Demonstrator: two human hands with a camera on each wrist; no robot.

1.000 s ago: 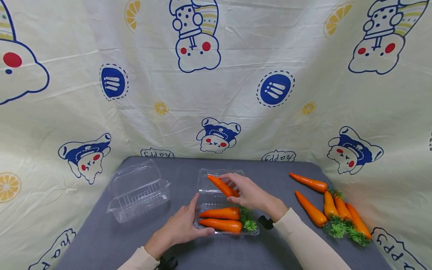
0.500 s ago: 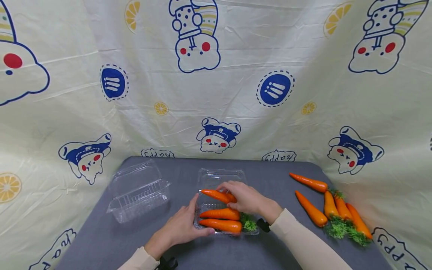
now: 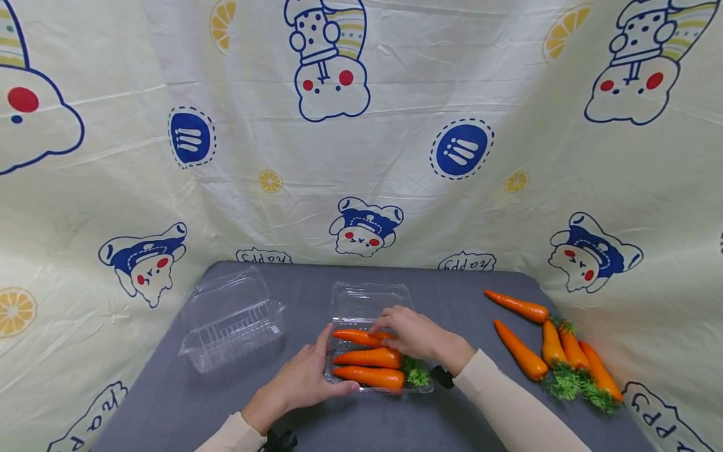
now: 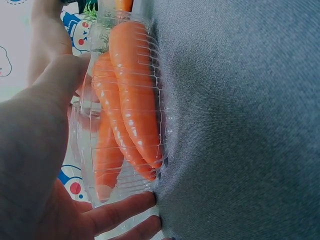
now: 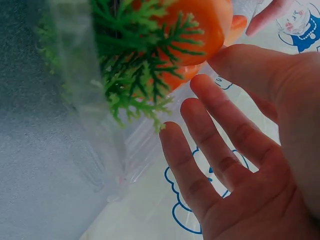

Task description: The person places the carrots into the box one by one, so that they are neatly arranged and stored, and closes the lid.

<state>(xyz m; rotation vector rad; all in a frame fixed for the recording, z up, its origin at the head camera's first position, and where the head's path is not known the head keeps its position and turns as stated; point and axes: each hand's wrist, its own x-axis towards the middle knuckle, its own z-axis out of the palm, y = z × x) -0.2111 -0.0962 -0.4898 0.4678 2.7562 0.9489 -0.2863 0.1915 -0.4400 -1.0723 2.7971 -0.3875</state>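
Note:
A clear hinged plastic box (image 3: 422, 389) stands in mid-table with its lid (image 3: 369, 295) laid back. Two carrots, a front carrot (image 3: 369, 378) and a middle carrot (image 3: 368, 358), lie in it side by side, leafy tops (image 3: 418, 375) to the right. Behind them is a third carrot (image 3: 353, 336), pinched near its thick end between thumb and index finger of my right hand (image 3: 415, 329). The right wrist view shows the other fingers (image 5: 215, 125) loosely extended. My left hand (image 3: 307, 375) rests against the box's left end, thumb along the front, fingers spread (image 4: 125, 209).
Another clear box (image 3: 234, 326), lid raised, stands at left. Several carrots (image 3: 521, 351) with green tops lie in a loose group at right. A printed curtain (image 3: 395, 144) hangs behind the grey table (image 3: 452, 289).
My right hand has lowered the third carrot from above the lid side into the back of the box, turning it level beside the others. The left hand has stayed in place.

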